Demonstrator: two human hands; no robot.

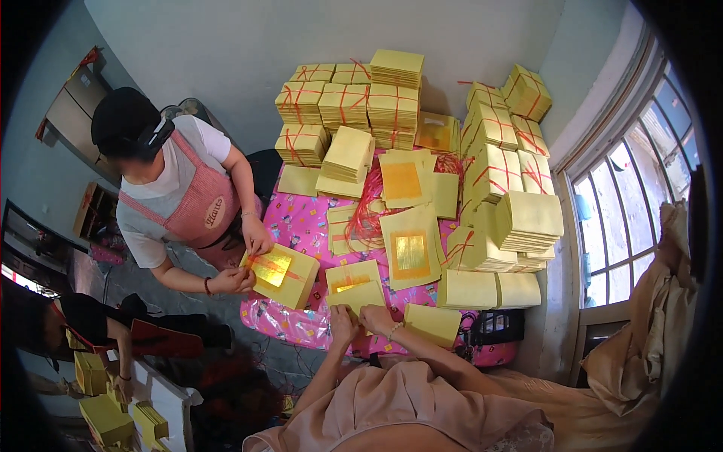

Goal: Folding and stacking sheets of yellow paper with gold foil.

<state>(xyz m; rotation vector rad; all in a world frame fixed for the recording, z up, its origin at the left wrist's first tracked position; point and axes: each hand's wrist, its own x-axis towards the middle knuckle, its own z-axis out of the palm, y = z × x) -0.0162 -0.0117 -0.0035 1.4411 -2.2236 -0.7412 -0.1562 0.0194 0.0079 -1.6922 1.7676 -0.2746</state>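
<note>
My left hand (343, 322) and my right hand (374, 318) rest side by side on the near edge of a small stack of yellow paper sheets (354, 285) with a gold foil square showing. Both hands grip the top sheet, which bends over the stack's front. The stack lies on a table under a pink patterned cloth (301, 226). Another yellow stack (431, 322) sits just right of my right hand. Across the table's left side, a person in a pink apron holds a bundle (281, 274) with red string around it.
Tied yellow bundles (346, 102) are piled at the back and right (501, 143). Loose red string (369, 215) and open gold-foil sheets (410, 248) lie mid-table. A window (625, 218) is at the right. Another person works with yellow stacks (105, 418) at lower left.
</note>
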